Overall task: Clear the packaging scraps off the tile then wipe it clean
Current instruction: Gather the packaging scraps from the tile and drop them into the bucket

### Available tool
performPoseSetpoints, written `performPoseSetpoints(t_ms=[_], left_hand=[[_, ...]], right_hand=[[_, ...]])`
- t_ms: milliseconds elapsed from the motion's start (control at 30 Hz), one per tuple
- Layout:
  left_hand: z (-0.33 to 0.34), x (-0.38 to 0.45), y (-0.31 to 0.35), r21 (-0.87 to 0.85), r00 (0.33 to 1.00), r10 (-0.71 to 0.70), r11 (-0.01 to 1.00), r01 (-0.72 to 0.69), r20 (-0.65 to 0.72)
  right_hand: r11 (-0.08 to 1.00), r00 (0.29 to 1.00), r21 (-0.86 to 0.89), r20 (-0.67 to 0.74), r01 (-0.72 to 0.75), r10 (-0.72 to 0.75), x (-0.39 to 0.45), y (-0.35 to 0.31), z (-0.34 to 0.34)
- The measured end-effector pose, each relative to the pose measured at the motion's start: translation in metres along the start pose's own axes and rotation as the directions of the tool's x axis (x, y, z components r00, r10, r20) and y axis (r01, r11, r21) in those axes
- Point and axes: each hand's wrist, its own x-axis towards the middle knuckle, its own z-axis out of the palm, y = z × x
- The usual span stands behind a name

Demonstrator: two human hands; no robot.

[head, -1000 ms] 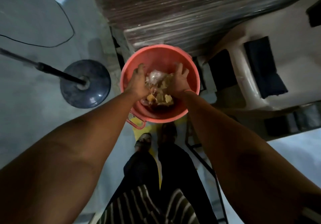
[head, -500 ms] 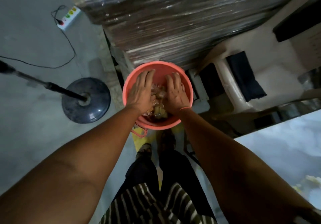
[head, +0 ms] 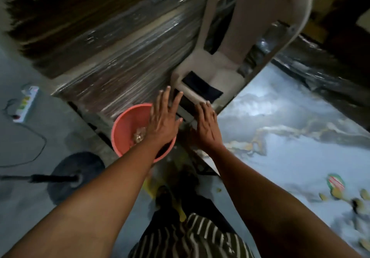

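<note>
**Both hands empty above the bucket**

Nearest, on the marbled tile (head: 290,137), scraps (head: 338,189) lie at the right edge; further out, the left hand (head: 163,123) hovers flat over the pink bucket (head: 126,129), grip open; the right hand (head: 206,127) spreads beside it, holding nothing; crumpled packaging (head: 140,135) sits inside the bucket.

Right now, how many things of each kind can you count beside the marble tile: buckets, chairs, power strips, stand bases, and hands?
Pink bucket: 1
Plastic chair: 1
Power strip: 1
Round stand base: 1
Hands: 2, left hand and right hand, both open and empty
Total: 6
</note>
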Motion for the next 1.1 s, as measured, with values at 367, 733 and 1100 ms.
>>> performPoseSetpoints(t_ms=[367, 733, 1100], left_hand=[[0.037, -0.008, 0.187, -0.113, 0.956, 0.267, 0.961, -0.254, 0.120], [0.136, -0.058, 0.398, -0.153, 0.863, 0.283, 0.959, -0.241, 0.418], [0.201, -0.099, 0.527, -0.305, 0.653, 0.327, 0.940, -0.152, 0.683]], right_hand=[[0.966, 0.958, -0.097, -0.185, -0.242, 0.221, -0.173, 0.151, -0.068], [0.943, 0.951, -0.150, -0.127, -0.298, 0.281, -0.366, 0.334, -0.109], [0.922, 0.893, 0.086, -0.230, -0.377, 0.387, -0.425, 0.428, -0.172]])
